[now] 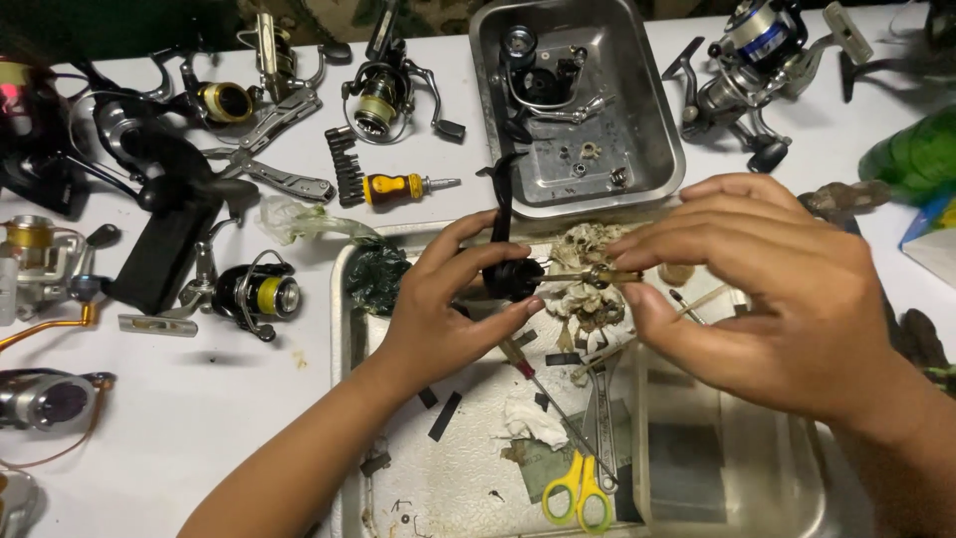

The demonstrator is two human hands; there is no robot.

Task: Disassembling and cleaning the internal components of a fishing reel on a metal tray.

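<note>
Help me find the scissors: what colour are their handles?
Yellow handles on the scissors, clearest in the head view.

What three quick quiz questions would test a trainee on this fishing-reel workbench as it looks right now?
1. True or false: the left hand grips the black reel body over the large metal work tray.
2. Which lies nearest the bottom edge of the picture: A) yellow-handled scissors, B) yellow-and-black stubby screwdriver, C) folding steel multi-tool pliers?
3. What do the right hand fingertips pinch?

Key: 1 true. 2 A. 3 A thin brass-coloured shaft sticking out of the reel body.
</note>
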